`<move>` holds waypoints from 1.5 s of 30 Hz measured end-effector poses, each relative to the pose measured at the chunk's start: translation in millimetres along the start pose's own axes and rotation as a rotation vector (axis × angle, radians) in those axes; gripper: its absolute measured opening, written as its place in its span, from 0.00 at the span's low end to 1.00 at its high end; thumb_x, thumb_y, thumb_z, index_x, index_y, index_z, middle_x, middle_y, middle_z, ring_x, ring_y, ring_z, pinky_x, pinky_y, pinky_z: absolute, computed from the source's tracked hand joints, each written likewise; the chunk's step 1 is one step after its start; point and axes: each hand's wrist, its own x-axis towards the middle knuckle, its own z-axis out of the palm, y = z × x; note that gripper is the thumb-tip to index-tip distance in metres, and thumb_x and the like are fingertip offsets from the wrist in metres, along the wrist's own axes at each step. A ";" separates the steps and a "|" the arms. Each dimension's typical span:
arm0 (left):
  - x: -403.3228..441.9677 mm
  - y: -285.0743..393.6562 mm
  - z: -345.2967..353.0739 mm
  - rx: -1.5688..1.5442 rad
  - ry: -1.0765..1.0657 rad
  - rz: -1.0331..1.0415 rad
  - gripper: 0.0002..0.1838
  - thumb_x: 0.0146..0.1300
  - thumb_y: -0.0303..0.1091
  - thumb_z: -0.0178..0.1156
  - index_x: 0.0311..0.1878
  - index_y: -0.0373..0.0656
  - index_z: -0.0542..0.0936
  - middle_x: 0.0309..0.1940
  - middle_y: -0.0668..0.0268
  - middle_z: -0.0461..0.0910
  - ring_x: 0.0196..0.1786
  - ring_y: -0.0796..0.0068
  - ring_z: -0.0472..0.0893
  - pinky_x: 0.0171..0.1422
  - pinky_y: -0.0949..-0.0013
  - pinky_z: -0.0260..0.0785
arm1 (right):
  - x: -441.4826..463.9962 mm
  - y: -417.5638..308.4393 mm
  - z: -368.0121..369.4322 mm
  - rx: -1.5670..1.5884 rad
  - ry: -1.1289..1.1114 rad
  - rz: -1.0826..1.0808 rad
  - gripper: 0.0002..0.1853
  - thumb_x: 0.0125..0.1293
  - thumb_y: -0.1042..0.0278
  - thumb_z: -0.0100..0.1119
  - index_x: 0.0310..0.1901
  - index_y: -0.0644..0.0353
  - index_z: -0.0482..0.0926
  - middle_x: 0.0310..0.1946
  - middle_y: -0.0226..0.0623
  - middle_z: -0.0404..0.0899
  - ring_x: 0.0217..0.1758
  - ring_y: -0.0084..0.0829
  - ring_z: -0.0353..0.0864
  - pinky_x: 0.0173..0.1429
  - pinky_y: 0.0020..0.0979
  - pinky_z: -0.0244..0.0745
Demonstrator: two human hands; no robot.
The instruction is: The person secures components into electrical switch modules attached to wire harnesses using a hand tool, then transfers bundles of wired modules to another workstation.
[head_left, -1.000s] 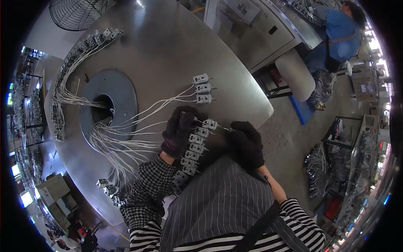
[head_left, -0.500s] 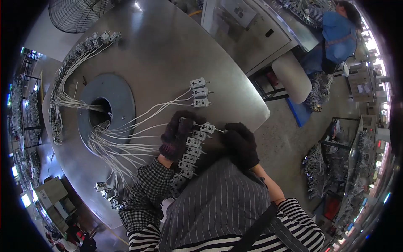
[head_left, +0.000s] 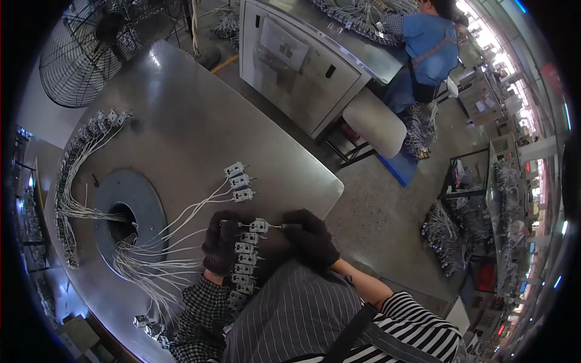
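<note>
Broad metal table (head_left: 181, 115), bare and dull-sheened, extending in front of the worker. Toward its left side lies a round grey plate (head_left: 147, 199) with a dark central opening. White wires (head_left: 136, 259) fan from the opening toward the worker. A row of pale blocks (head_left: 244, 258) runs below the hands, beside the left one. The right hand (head_left: 311, 239), dark-gloved, pinches a slim metallic rod at its fingertips; the left hand (head_left: 219, 247), likewise gloved, has its fingers curled on a thin pale lead. Three similar wired blocks (head_left: 240, 181) lie stacked on the table beyond. The worked block (head_left: 259, 225) is at the row's far end, between the hands: boxy, grey-white, its face marked by dark openings. The slim metallic rod (head_left: 277, 226) meets its right side; the thin pale lead (head_left: 244, 225) meets its left.
</note>
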 end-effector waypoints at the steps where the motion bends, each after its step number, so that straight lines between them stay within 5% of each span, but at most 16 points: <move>1: -1.3 1.8 -0.5 0.045 -0.024 -0.006 0.16 0.80 0.40 0.46 0.53 0.39 0.76 0.45 0.59 0.85 0.47 0.72 0.85 0.52 0.68 0.78 | 0.8 -0.7 -1.8 0.007 -0.030 0.079 0.12 0.69 0.63 0.60 0.46 0.63 0.82 0.36 0.32 0.81 0.36 0.22 0.77 0.44 0.28 0.74; 9: -1.6 -2.9 1.5 0.055 0.038 -0.045 0.19 0.80 0.46 0.46 0.55 0.40 0.75 0.46 0.59 0.85 0.48 0.70 0.85 0.53 0.67 0.79 | 1.4 4.3 -5.6 -0.067 -0.103 0.090 0.11 0.69 0.65 0.61 0.46 0.64 0.82 0.34 0.29 0.81 0.35 0.23 0.77 0.44 0.28 0.75; 11: 0.0 -3.5 1.3 -0.043 0.054 -0.073 0.19 0.80 0.47 0.45 0.55 0.40 0.75 0.46 0.59 0.85 0.48 0.70 0.85 0.54 0.67 0.78 | 0.0 -1.7 -3.5 -0.023 -0.062 0.190 0.13 0.68 0.65 0.60 0.47 0.64 0.83 0.45 0.38 0.83 0.50 0.29 0.81 0.58 0.31 0.74; 14: 0.9 -2.5 0.2 -0.029 0.040 -0.075 0.19 0.80 0.47 0.45 0.55 0.41 0.74 0.46 0.58 0.85 0.49 0.69 0.85 0.54 0.66 0.78 | -2.3 1.9 -1.9 -0.010 -0.035 0.043 0.12 0.69 0.65 0.61 0.48 0.64 0.82 0.38 0.32 0.82 0.41 0.21 0.78 0.48 0.28 0.75; 17: -0.6 -1.0 -0.6 -0.022 0.041 -0.086 0.19 0.81 0.48 0.44 0.55 0.41 0.74 0.46 0.59 0.85 0.48 0.70 0.85 0.54 0.67 0.78 | -1.4 -4.0 -4.5 0.036 -0.083 0.162 0.13 0.69 0.65 0.61 0.49 0.63 0.82 0.40 0.33 0.82 0.44 0.21 0.79 0.49 0.27 0.75; 20: 1.6 -1.6 0.0 -0.003 0.035 -0.060 0.19 0.81 0.48 0.44 0.54 0.41 0.74 0.45 0.60 0.85 0.47 0.69 0.85 0.53 0.67 0.78 | -0.8 5.4 -4.8 -0.036 -0.086 0.041 0.12 0.69 0.67 0.62 0.49 0.63 0.82 0.40 0.33 0.83 0.42 0.22 0.80 0.48 0.28 0.76; 24: -0.6 7.0 6.6 0.387 0.053 0.180 0.20 0.81 0.49 0.44 0.53 0.41 0.75 0.43 0.60 0.85 0.46 0.69 0.85 0.51 0.66 0.78 | -4.6 5.8 -4.1 0.027 -0.054 0.090 0.11 0.67 0.72 0.62 0.49 0.64 0.82 0.42 0.37 0.82 0.46 0.27 0.81 0.53 0.30 0.76; 30: -1.5 -0.6 6.3 0.491 0.091 0.235 0.20 0.80 0.50 0.44 0.53 0.42 0.76 0.42 0.61 0.84 0.44 0.68 0.85 0.49 0.66 0.78 | -1.0 13.5 -3.4 -0.086 -0.035 -0.146 0.11 0.68 0.69 0.64 0.48 0.64 0.82 0.41 0.35 0.83 0.44 0.25 0.83 0.49 0.29 0.78; 32: -0.8 0.8 10.6 0.275 0.087 0.201 0.21 0.80 0.51 0.45 0.53 0.42 0.76 0.43 0.62 0.84 0.43 0.69 0.84 0.49 0.66 0.78 | -3.1 1.9 -2.8 0.004 -0.062 0.050 0.12 0.68 0.67 0.64 0.50 0.64 0.81 0.41 0.35 0.83 0.45 0.25 0.83 0.51 0.30 0.77; 36: -3.9 8.3 12.1 0.386 0.122 0.172 0.21 0.80 0.51 0.45 0.53 0.43 0.76 0.42 0.62 0.84 0.43 0.69 0.84 0.49 0.66 0.78 | -3.9 2.7 -6.1 0.106 -0.126 0.225 0.14 0.68 0.66 0.63 0.52 0.63 0.80 0.42 0.35 0.83 0.47 0.26 0.82 0.54 0.31 0.77; 39: -2.6 8.2 8.7 0.421 0.100 0.168 0.21 0.80 0.51 0.44 0.53 0.43 0.76 0.42 0.62 0.85 0.43 0.70 0.84 0.49 0.66 0.78 | -7.1 -0.5 -8.4 -0.137 -0.142 0.006 0.14 0.69 0.65 0.60 0.53 0.60 0.81 0.44 0.39 0.84 0.47 0.33 0.84 0.53 0.34 0.78; 41: -0.1 6.8 7.5 0.569 0.065 0.307 0.22 0.80 0.52 0.44 0.52 0.43 0.77 0.42 0.62 0.85 0.44 0.70 0.84 0.48 0.67 0.78 | -11.3 -0.1 -12.4 -0.582 -0.039 -0.162 0.17 0.68 0.61 0.62 0.55 0.57 0.81 0.44 0.43 0.83 0.46 0.39 0.85 0.51 0.40 0.79; 45: -4.3 9.8 12.7 0.264 0.053 0.159 0.22 0.81 0.51 0.43 0.52 0.42 0.76 0.42 0.62 0.85 0.44 0.70 0.85 0.47 0.67 0.78 | -5.8 -24.6 -1.5 -0.620 -0.109 -0.315 0.18 0.65 0.60 0.61 0.57 0.48 0.80 0.46 0.43 0.81 0.49 0.46 0.83 0.51 0.43 0.78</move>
